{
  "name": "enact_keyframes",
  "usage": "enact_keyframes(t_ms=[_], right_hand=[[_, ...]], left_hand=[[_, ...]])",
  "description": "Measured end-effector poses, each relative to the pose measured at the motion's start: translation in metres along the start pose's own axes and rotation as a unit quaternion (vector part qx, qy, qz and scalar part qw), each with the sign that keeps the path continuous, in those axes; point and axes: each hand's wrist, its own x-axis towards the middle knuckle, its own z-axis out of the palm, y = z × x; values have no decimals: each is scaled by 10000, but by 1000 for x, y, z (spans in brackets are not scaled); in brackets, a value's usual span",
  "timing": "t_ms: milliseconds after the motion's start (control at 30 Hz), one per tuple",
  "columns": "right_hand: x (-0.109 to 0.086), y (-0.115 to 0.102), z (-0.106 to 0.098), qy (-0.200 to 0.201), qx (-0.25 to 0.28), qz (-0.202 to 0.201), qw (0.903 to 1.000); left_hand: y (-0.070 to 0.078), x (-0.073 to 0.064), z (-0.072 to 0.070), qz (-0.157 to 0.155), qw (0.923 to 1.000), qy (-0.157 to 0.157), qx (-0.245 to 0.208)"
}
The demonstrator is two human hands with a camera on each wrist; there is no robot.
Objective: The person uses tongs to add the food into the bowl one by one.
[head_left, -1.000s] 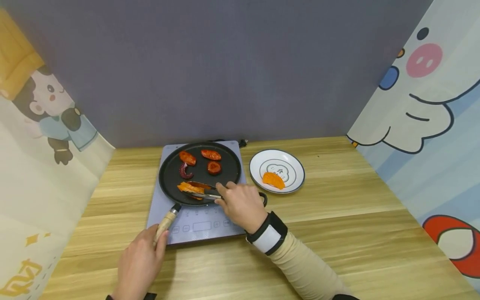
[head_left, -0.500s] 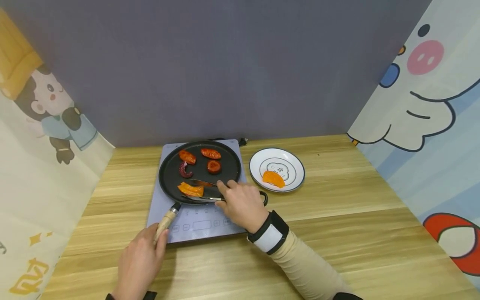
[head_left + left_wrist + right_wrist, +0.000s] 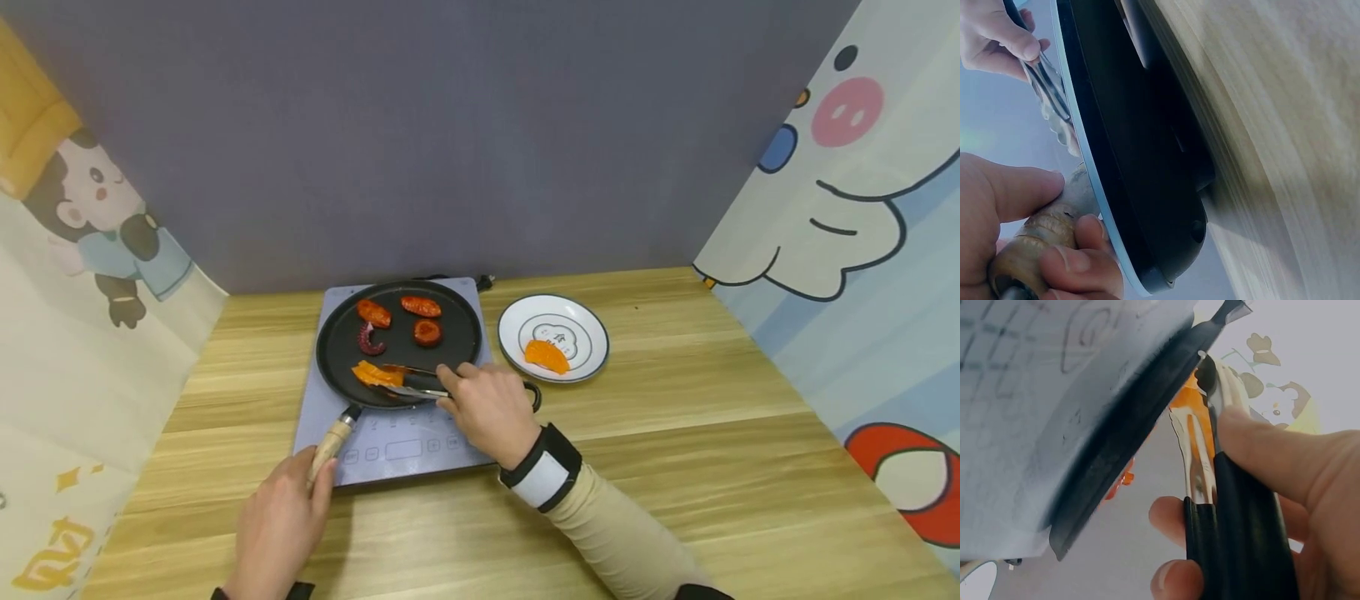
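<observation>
My left hand point(image 3: 281, 517) grips the pale wooden handle point(image 3: 330, 446) of a round black frying pan point(image 3: 401, 354); the left wrist view shows thumb and fingers curled round that handle point(image 3: 1044, 240). In my right hand point(image 3: 495, 417) is a pair of tongs point(image 3: 423, 393) with black grips point(image 3: 1244, 531), its metal ends low over the near part of the pan. Between those ends lies an orange, ridged food piece point(image 3: 375, 374), partly covered by them. Farther back in the pan are two red glazed wing-like pieces point(image 3: 422, 307), a round reddish-brown piece point(image 3: 427, 333) and a purple octopus tentacle point(image 3: 370, 341).
Under the pan is a pale induction cooker point(image 3: 405, 467) with a touch panel. To its right stands a white plate point(image 3: 595, 337) with a dark rim, holding another orange piece point(image 3: 547, 357). A grey partition point(image 3: 480, 150) and printed side panels enclose the wooden table point(image 3: 675, 400).
Half a second ago the tongs' ends stood wider apart around the orange piece; now they are closer together on it. The piece has shifted slightly left. My left hand keeps its hold on the handle.
</observation>
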Motion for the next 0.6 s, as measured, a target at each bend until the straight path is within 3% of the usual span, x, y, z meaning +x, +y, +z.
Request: enact_keyframes(t_ms=[233,600], right_hand=[[3,-3,5,-57,21,62,10000],[2,1,-5,-252,107,124,9995]], left_hand=[[-1,1,0,-27,10000,-49,26],[-1,1,0,-75,9999,-87,7]])
